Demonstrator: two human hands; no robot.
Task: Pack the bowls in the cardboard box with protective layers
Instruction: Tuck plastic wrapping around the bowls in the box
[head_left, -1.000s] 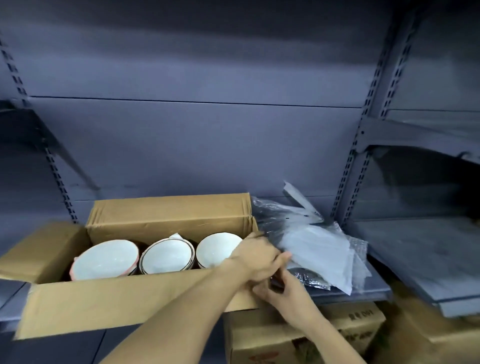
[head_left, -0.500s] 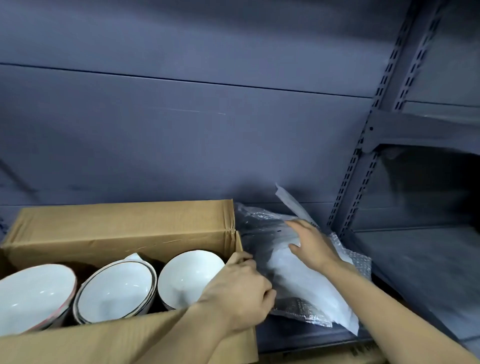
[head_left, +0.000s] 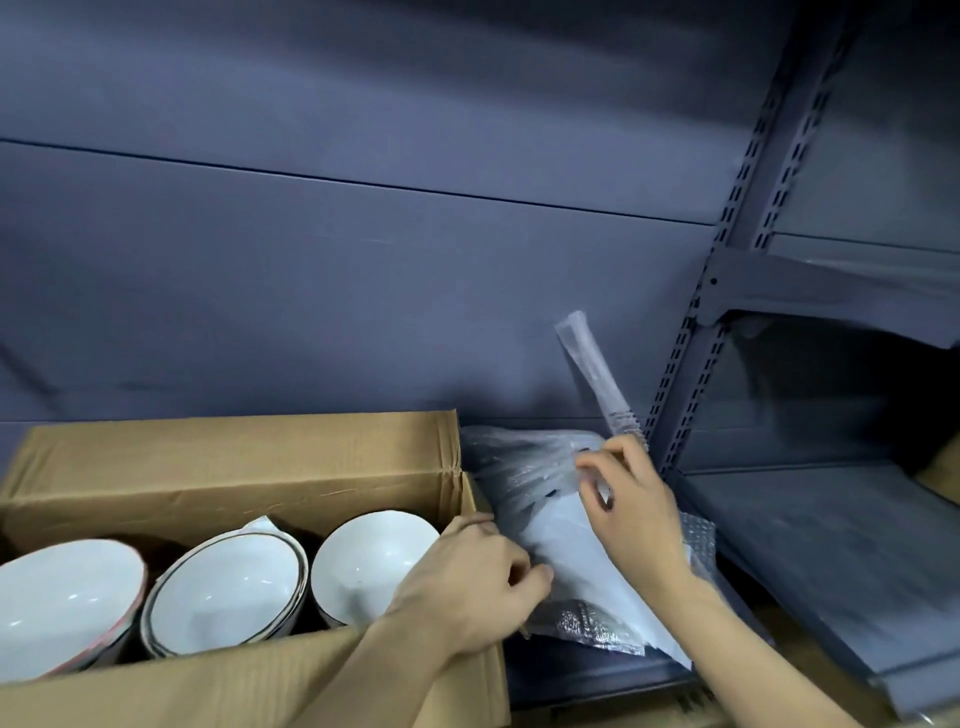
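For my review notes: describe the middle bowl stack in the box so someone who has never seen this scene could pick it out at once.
Start at the open cardboard box on the grey shelf, left of the heap of plastic wrapping. Three groups of white bowls sit in a row inside; take the middle stack. Unlike its neighbours, it shows several nested dark-edged rims, with a white sheet poking up behind it.

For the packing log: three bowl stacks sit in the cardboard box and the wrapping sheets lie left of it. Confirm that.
Wrong on one point: the head view shows the wrapping sheets lying right of the cardboard box, not left. Three bowl stacks do sit in it.
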